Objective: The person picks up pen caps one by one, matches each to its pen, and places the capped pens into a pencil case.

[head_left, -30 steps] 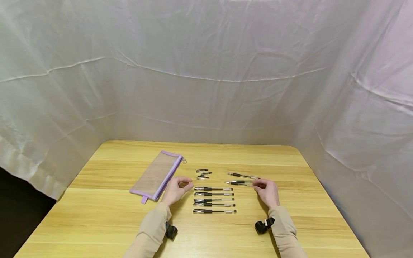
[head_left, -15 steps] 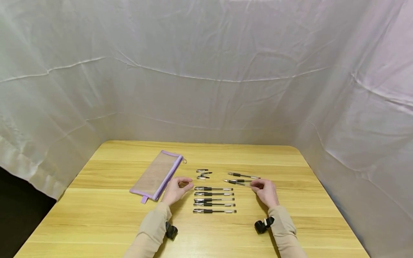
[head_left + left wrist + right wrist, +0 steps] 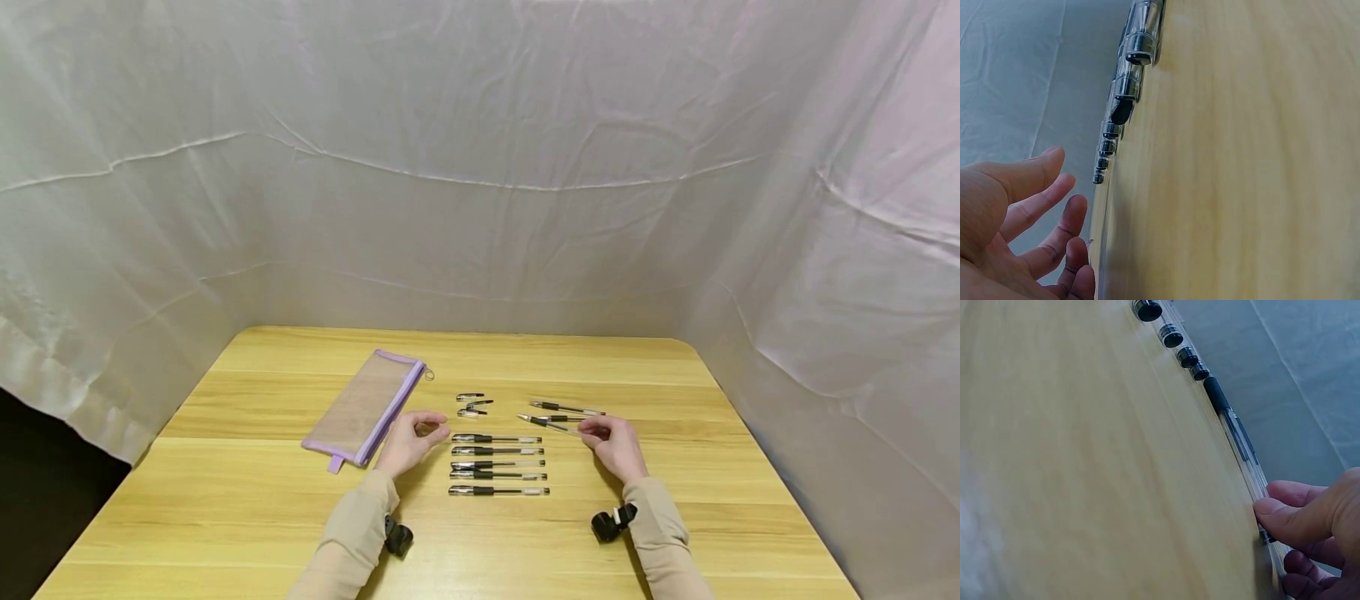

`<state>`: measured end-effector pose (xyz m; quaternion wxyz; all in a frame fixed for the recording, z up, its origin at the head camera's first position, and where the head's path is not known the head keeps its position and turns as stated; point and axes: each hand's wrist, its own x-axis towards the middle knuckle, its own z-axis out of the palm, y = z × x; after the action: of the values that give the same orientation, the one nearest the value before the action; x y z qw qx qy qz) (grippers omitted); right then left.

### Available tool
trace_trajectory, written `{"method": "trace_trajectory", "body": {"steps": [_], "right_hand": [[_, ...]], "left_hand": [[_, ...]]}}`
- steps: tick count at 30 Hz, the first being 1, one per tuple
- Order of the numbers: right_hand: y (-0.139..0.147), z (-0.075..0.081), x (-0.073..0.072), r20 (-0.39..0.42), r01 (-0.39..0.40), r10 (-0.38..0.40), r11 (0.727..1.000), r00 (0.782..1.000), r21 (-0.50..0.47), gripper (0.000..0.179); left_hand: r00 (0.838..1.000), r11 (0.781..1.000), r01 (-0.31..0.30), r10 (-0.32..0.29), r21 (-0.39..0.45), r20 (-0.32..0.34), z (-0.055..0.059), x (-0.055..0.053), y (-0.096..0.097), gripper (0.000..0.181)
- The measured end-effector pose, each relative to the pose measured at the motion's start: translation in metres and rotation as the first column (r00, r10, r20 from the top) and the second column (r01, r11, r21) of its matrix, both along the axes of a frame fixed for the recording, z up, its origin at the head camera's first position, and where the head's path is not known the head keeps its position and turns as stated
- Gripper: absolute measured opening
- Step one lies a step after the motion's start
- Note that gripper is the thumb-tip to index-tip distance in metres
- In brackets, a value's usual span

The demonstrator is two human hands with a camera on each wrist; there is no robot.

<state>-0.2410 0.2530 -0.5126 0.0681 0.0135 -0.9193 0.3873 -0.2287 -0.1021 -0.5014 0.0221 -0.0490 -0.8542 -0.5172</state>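
My right hand (image 3: 617,443) pinches the rear end of an uncapped gel pen (image 3: 537,422), whose tip points left and away. In the right wrist view, thumb and forefinger close on the clear barrel (image 3: 1244,462) just above the table. Two more uncapped pens lie beside it; the farther pen (image 3: 566,408) is apart, the nearer one is partly covered. Left of centre, my left hand (image 3: 411,443) holds nothing, its fingers loosely bent with a gap to the thumb (image 3: 1047,169). It is close to the left ends of several capped pens (image 3: 495,451) laid in a row.
Three loose pen caps (image 3: 472,404) lie beyond the row. A purple-edged mesh zip pouch (image 3: 363,408) lies left of my left hand. The wooden table (image 3: 480,550) is bounded by pale curtains (image 3: 480,250) at the back and sides.
My right hand has shifted slightly left and nearer. The pen in it has turned, its tip now farther left and away over the neighbouring pen. My left hand has stayed put.
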Motion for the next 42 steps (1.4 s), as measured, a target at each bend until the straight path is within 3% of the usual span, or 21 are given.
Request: {"method": "trace_trajectory", "body": {"steps": [6, 11, 13, 14, 17, 19, 20, 25, 29, 31, 35, 42], "right_hand": [[-0.001, 0.001, 0.001, -0.006, 0.004, -0.004, 1.000, 1.000, -0.029, 0.014], [-0.002, 0.002, 0.002, -0.020, 0.019, -0.024, 0.974, 1.000, -0.224, 0.021], [-0.002, 0.001, 0.002, -0.013, 0.024, -0.031, 0.930, 0.999, -0.368, 0.025], [-0.003, 0.001, 0.002, 0.005, 0.032, -0.033, 0.889, 0.999, -0.457, 0.028], [-0.004, 0.000, 0.004, 0.048, 0.048, -0.021, 0.723, 0.999, -0.690, 0.036], [-0.005, 0.000, 0.004, 0.067, 0.058, -0.008, 0.615, 0.998, -0.786, 0.037], [-0.005, 0.000, 0.005, 0.066, 0.057, -0.007, 0.585, 0.998, -0.809, 0.036], [-0.009, 0.000, 0.006, 0.006, 0.001, 0.008, 0.487, 1.000, -0.874, 0.022], [-0.011, 0.000, 0.007, -0.041, -0.055, 0.047, 0.386, 0.998, -0.921, 0.024], [-0.012, -0.001, 0.007, -0.055, -0.075, 0.067, 0.349, 0.996, -0.934, 0.026], [-0.012, -0.002, 0.008, -0.067, -0.095, 0.094, 0.323, 0.993, -0.942, 0.028], [-0.013, -0.003, 0.007, -0.071, -0.103, 0.112, 0.315, 0.991, -0.943, 0.027]], "left_hand": [[1.000, 1.000, -0.002, 0.002, -0.004, 0.004, 0.000, 0.000, 0.000, 0.019], [1.000, 1.000, 0.006, -0.006, -0.003, 0.003, 0.001, 0.001, 0.000, 0.020], [1.000, 1.000, 0.009, -0.009, -0.002, 0.002, 0.002, 0.002, 0.000, 0.020], [1.000, 1.000, 0.010, -0.010, -0.004, 0.002, 0.003, 0.002, 0.000, 0.021], [1.000, 1.000, 0.016, -0.017, -0.005, -0.010, 0.004, 0.002, 0.000, 0.022], [1.000, 1.000, 0.012, -0.012, 0.002, 0.002, 0.004, 0.002, 0.001, 0.022], [1.000, 1.000, 0.012, -0.012, 0.003, 0.004, 0.003, 0.001, 0.001, 0.022], [1.000, 1.000, 0.008, -0.008, 0.011, 0.021, 0.002, -0.002, 0.002, 0.023], [0.999, 1.000, 0.016, -0.016, 0.017, 0.034, 0.003, -0.006, 0.005, 0.024], [0.999, 1.000, 0.012, -0.013, 0.010, 0.042, 0.003, -0.010, 0.007, 0.024], [0.998, 1.000, -0.002, 0.002, -0.011, 0.066, 0.004, -0.017, 0.010, 0.024], [0.996, 0.998, -0.010, 0.015, -0.058, 0.087, 0.006, -0.027, 0.016, 0.025]]}}
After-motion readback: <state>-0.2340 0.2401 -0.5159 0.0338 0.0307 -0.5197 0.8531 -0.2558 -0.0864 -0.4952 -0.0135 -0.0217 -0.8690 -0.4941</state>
